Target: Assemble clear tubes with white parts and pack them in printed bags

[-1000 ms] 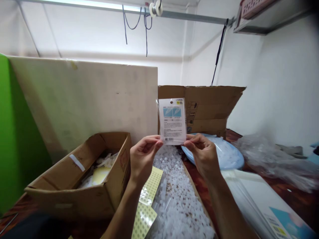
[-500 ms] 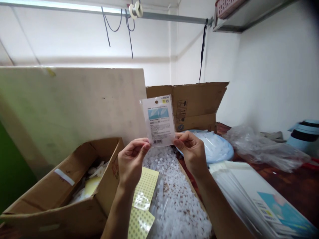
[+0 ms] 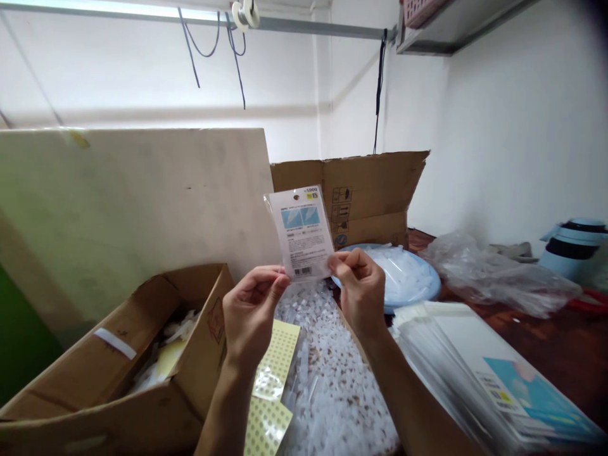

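Holding a small printed packet (image 3: 304, 233) upright, slightly tilted, in the air above a heap of white plastic bits (image 3: 327, 373); pinching its bottom left corner between thumb and fingers of the left hand (image 3: 251, 310), its bottom right corner in the closed fingertips of the right hand (image 3: 361, 288); below the wrists, yellow dotted sheets (image 3: 280, 354); to the left, an open cardboard box (image 3: 95, 373); to the right, a pale blue dish (image 3: 413, 275) and a stack of printed cards (image 3: 475, 367).

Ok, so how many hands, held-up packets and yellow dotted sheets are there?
hands: 2, the left hand and the right hand
packet, pinched by both hands: 1
yellow dotted sheets: 2
total: 5
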Motion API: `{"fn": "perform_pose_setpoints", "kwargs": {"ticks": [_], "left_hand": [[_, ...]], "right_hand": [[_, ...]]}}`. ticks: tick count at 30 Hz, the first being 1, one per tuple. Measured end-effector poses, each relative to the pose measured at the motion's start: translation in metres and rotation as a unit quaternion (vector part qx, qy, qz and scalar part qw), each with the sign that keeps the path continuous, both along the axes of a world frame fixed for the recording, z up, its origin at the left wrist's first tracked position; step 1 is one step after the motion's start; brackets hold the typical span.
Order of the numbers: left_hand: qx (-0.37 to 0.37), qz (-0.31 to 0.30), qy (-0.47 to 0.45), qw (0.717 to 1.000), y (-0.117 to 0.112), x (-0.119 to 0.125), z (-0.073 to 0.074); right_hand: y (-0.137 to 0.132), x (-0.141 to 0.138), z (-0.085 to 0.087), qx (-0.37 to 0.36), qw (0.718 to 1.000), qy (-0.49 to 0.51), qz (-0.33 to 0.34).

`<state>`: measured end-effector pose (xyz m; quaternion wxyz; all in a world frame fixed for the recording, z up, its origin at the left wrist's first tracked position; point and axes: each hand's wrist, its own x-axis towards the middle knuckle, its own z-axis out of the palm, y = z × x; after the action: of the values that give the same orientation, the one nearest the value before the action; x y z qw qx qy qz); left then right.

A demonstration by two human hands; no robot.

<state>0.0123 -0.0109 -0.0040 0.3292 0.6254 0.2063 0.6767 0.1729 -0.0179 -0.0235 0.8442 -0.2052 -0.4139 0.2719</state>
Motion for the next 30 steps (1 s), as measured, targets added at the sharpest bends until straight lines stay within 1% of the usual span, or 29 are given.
{"fn": "perform_pose_setpoints", "kwargs": {"ticks": [2,4,6,9,12,13,15,19,22,26,30], "left_hand": [[0.004,0.008,0.013,1.0,-0.005,0.002,0.003],[0.006,0.008,0.019,1.0,-0.008,0.003,0.005],[0.006,0.006,0.02,1.0,-0.009,0.002,0.005],[0.005,0.014,0.02,1.0,-0.008,0.001,0.004],[0.0,0.017,0.021,1.0,-0.007,-0.002,0.004],[-0.005,0.013,0.025,1.0,-0.006,-0.002,0.004],[-0.022,0.0,0.044,0.999,-0.006,-0.003,0.004],[-0.057,-0.019,0.067,0.996,-0.006,-0.006,0.005],[-0.093,-0.034,0.059,0.993,-0.004,-0.009,0.005],[-0.155,-0.08,0.044,0.984,0.001,-0.015,0.006],[-0.183,-0.104,0.031,0.977,0.005,-0.016,0.005]], "right_hand": [[0.004,-0.001,0.0,-0.003,0.999,0.034,0.003],[0.005,-0.001,0.002,-0.017,0.998,0.057,0.027],[0.004,0.001,0.005,-0.032,0.996,0.059,0.056],[-0.002,0.009,0.01,-0.045,0.992,0.016,0.12],[-0.01,0.016,0.013,-0.044,0.979,-0.068,0.189],[-0.012,0.017,0.013,-0.047,0.974,-0.098,0.197],[-0.015,0.018,0.014,-0.068,0.969,-0.141,0.192],[-0.015,0.017,0.012,-0.113,0.968,-0.148,0.168],[-0.013,0.022,0.009,-0.107,0.96,-0.156,0.204],[-0.015,0.035,0.006,-0.102,0.94,-0.184,0.269],[-0.018,0.042,0.005,-0.117,0.933,-0.185,0.285]]}}
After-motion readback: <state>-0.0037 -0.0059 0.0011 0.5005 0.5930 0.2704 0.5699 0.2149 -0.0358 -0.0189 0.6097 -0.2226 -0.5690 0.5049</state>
